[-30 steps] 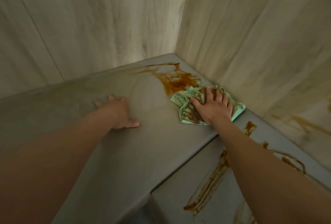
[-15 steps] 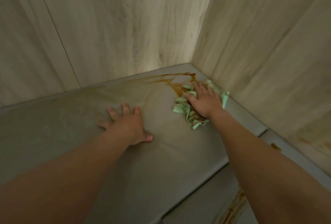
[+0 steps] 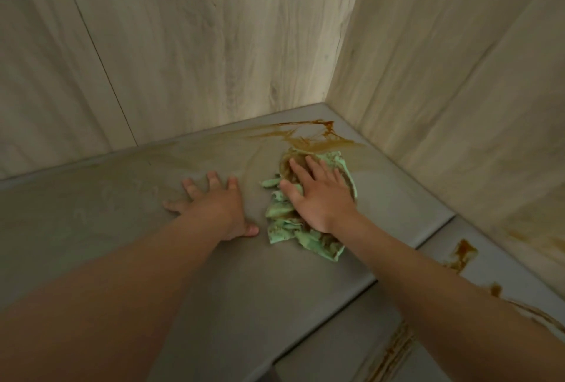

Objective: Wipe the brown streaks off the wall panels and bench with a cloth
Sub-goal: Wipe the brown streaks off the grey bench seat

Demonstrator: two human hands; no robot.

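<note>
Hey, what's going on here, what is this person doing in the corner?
A person is wiping a grey bench set in a corner of pale wood-grain wall panels. The right hand presses a crumpled, brown-stained mint-green cloth flat on the bench, just short of a smeared brown streak near the corner. The left hand rests flat beside it. More brown marks show on the bench's lower right section.

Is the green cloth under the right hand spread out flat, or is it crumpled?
Crumpled. The green cloth lies bunched in folds on the bench, brown-stained, and the right hand presses on it with straight fingers.
</note>
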